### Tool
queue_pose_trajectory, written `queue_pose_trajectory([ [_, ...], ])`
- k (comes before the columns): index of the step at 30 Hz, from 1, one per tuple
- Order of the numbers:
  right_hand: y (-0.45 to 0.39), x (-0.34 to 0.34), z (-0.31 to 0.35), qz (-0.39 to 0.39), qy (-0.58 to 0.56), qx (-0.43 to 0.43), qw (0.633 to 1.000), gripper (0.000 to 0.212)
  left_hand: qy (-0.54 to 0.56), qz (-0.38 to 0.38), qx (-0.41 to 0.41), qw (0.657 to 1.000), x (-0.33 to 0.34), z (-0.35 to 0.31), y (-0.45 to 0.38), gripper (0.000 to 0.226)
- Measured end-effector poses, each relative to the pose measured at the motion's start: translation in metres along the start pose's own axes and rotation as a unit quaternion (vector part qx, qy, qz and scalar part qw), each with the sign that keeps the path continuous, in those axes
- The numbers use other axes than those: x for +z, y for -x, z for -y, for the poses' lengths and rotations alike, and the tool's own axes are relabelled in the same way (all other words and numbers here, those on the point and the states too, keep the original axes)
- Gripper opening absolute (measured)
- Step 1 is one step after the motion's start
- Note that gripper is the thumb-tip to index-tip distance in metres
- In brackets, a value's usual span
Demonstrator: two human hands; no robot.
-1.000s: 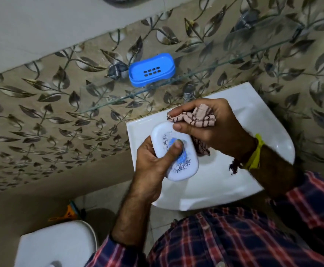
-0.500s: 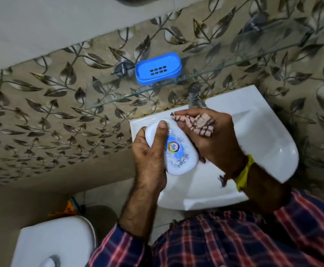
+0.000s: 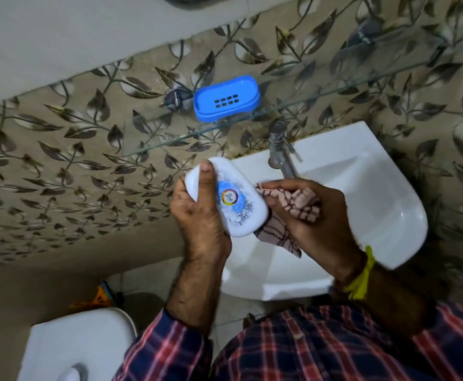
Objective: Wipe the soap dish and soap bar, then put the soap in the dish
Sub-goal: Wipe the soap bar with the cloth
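My left hand (image 3: 200, 215) grips a white wrapped soap bar (image 3: 233, 204) with a blue round logo, thumb lying across its upper face. My right hand (image 3: 313, 218) holds a bunched pink checked cloth (image 3: 299, 207) against the bar's right edge, and part of the cloth hangs below the bar. Both hands are over the left side of the white washbasin (image 3: 376, 204). The blue soap dish (image 3: 226, 97), with slots in its bottom and nothing in it, sits on the glass shelf (image 3: 321, 92) above.
A metal tap (image 3: 281, 149) stands at the basin's back edge, just above my right hand. The leaf-patterned tiled wall (image 3: 60, 174) is behind. A white toilet cistern (image 3: 73, 347) is at lower left, with an orange object (image 3: 98, 296) on the floor near it.
My left hand turned the soap and lifted it up and left, its thumb now along the bar's upper end. The cloth in my right hand moved from the bar's top to its right edge.
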State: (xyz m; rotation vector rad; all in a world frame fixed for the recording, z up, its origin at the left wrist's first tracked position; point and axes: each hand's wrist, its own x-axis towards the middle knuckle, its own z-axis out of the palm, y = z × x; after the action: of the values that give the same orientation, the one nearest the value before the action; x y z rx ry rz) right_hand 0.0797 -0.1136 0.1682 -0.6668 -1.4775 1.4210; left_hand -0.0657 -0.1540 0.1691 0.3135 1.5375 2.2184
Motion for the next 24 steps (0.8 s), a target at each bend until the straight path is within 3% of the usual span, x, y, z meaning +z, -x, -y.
queue_pose_trajectory([
  [12,-0.001,-0.001,0.004,-0.078,0.039,0.033,0.996,0.014,0.013,-0.056,0.055,0.997,0.017,0.007,0.004,0.016],
  [16,-0.007,0.006,0.005,-0.104,0.068,0.022,0.992,0.017,-0.003,-0.085,0.069,0.994,0.026,0.004,-0.002,0.022],
  [19,0.015,0.009,0.000,-0.048,0.122,0.057,0.990,0.031,-0.032,-0.095,0.063,0.993,0.028,0.006,-0.008,0.022],
  [22,0.016,-0.001,0.009,-0.039,0.187,0.007,0.982,0.039,-0.073,-0.050,0.031,0.996,0.023,0.003,-0.005,0.045],
  [24,-0.002,-0.009,0.027,-0.070,0.209,-0.068,0.973,0.031,-0.072,-0.016,-0.016,0.997,0.019,0.004,0.001,0.042],
])
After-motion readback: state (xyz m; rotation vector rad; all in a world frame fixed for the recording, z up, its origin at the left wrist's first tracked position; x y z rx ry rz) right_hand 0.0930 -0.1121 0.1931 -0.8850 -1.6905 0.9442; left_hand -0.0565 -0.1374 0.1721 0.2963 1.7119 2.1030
